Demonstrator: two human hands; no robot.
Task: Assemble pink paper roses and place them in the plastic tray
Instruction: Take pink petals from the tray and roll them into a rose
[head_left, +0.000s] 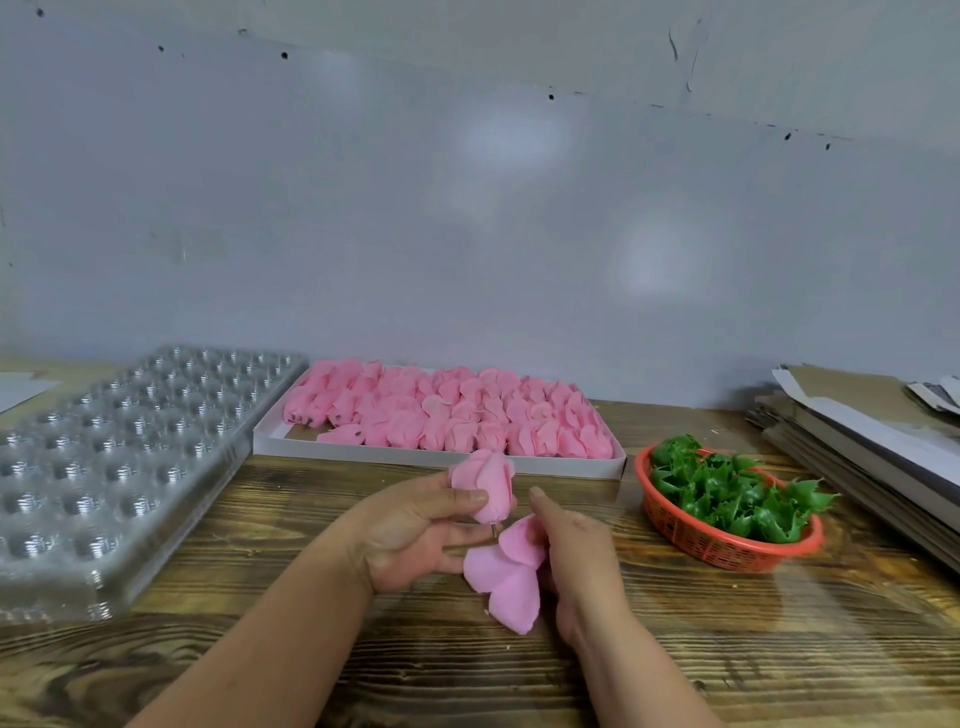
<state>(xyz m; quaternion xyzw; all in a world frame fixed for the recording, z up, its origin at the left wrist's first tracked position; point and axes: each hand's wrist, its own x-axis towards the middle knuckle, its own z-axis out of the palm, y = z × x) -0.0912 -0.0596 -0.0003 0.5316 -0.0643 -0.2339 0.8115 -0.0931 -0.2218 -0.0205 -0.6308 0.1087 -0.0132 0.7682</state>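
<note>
My left hand (415, 535) pinches a pink rose bud (485, 486) between thumb and fingers, with a short dark peg showing at its lower end. My right hand (576, 556) holds a flat cluster of pink petals (506, 577) just below and right of the bud. Both hands are over the middle of the wooden table (260, 545). A clear plastic tray (119, 457) with rows of round cups lies at the left; its cups look empty.
A white shallow box (363, 451) packed with pink rose parts (457, 410) sits at the back centre. A red mesh basket (701, 540) of green leaf calyxes (727, 493) stands at the right. Stacked cardboard sheets (857, 426) lie at the far right.
</note>
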